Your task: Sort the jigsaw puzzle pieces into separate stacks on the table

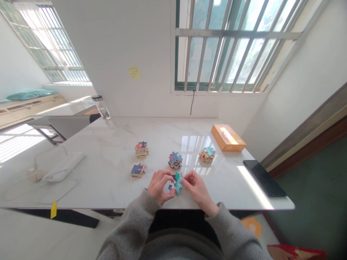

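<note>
Teal and dark-blue jigsaw puzzle pieces (178,183) are between my two hands near the table's front edge. My left hand (160,186) curls round their left side, its thumb and fingertips gripping the edges. On the right, my right hand (198,190) pinches the edge of a teal piece between thumb and forefinger. Just beyond them stands a stack of blue and red pieces (175,160). Farther left are a taller stack (142,150) and a low stack topped in dark blue (138,170). A teal-topped stack (207,155) stands to the right.
An orange box (228,138) lies at the back right of the white table (108,180), with a black tablet-like device (264,178) by the right edge. A white power strip (65,167) with cables lies left. A clear bottle (101,107) stands at the back left corner.
</note>
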Motion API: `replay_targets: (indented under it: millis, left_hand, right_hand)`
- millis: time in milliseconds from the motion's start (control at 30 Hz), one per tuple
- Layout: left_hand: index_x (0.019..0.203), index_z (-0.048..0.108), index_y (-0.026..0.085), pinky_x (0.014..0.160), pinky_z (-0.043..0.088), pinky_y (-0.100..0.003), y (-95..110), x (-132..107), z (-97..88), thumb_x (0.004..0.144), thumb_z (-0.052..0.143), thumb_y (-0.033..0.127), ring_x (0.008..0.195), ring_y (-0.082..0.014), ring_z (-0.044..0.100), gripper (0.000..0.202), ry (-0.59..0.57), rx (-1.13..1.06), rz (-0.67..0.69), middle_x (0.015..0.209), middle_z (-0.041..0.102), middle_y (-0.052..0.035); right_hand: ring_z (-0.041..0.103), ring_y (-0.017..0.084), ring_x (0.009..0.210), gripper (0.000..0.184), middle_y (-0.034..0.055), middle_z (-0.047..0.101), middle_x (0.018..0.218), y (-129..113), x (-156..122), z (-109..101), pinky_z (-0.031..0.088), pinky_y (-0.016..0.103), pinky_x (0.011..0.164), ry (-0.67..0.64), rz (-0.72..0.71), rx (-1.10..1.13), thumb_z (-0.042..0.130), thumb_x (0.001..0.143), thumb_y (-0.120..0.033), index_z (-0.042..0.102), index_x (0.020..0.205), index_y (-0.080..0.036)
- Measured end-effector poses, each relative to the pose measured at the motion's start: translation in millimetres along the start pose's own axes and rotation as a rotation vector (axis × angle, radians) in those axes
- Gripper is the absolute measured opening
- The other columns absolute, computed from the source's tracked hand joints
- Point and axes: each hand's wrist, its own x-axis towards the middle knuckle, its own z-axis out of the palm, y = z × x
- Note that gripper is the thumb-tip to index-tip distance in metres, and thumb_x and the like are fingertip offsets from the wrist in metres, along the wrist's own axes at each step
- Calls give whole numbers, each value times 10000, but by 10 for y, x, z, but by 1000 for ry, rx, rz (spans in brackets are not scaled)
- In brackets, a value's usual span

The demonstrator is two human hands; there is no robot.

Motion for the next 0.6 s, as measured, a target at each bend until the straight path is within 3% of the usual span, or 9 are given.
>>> replay_targets:
  millis: [100, 200, 300, 367, 467, 600]
  left_hand:
    - [895, 577, 214, 824, 455, -385, 3, 5, -5, 675, 698, 181, 921, -235, 609, 253, 0, -25, -16, 986, 655, -68]
    - [858, 558, 217, 823, 448, -385, 2, 3, 5, 659, 688, 182, 908, -233, 614, 240, -30, -58, -39, 984, 662, -63]
    - [813, 549, 219, 843, 453, -383, -7, -15, 28, 652, 676, 194, 909, -231, 616, 207, -94, -126, -51, 982, 662, -59]
    - [819, 558, 220, 856, 460, -381, -16, -27, 40, 659, 668, 195, 916, -229, 617, 196, -135, -168, -47, 988, 661, -59]
    - [937, 592, 221, 881, 469, -392, -29, -32, 43, 711, 663, 199, 964, -237, 617, 238, -145, -175, -48, 1024, 658, -69]
    - [1013, 599, 212, 912, 470, -412, -52, -23, 40, 814, 624, 201, 1025, -243, 604, 201, -147, -121, -105, 1067, 644, -81]
  right_hand:
    - [633, 183, 882, 275, 56, 650, 963, -37, -23, -63, 527, 295, 714, -21, -102, -87, 678, 866, -455, 590, 949, -207]
    - [596, 211, 1103, 287, 96, 603, 1214, -120, -40, -163, 545, 299, 776, -181, -208, -168, 670, 882, -387, 605, 1116, -234]
    - [624, 203, 1053, 247, 95, 626, 1220, -174, -44, -269, 552, 305, 773, -313, -248, -243, 677, 884, -373, 654, 1091, -239]
    - [646, 201, 970, 242, 91, 669, 1143, -179, -43, -329, 551, 319, 762, -325, -285, -317, 710, 863, -381, 676, 1053, -235]
    - [651, 224, 934, 237, 87, 705, 1045, -176, -13, -452, 546, 376, 815, -250, -369, -442, 739, 841, -384, 689, 1025, -242]
    - [637, 268, 1007, 197, 90, 702, 1026, -223, 173, -808, 508, 449, 908, 54, -485, -582, 706, 862, -381, 671, 1002, -246]
